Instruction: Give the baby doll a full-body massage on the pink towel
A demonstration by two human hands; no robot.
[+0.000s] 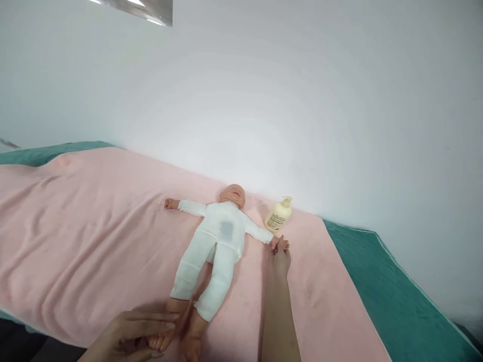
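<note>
Head view: my left hand (130, 334) grips 1 foot of the doll (215, 241); my right hand (281, 257) pinches its hand beside the lotion bottle (278, 215).

lotion bottle (278, 215) label with dark print, too small to read

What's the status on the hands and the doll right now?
Left hand closed on doll's foot. Right hand holding doll's hand. Doll face up on pink towel. Lotion bottle beside its arm.
</note>
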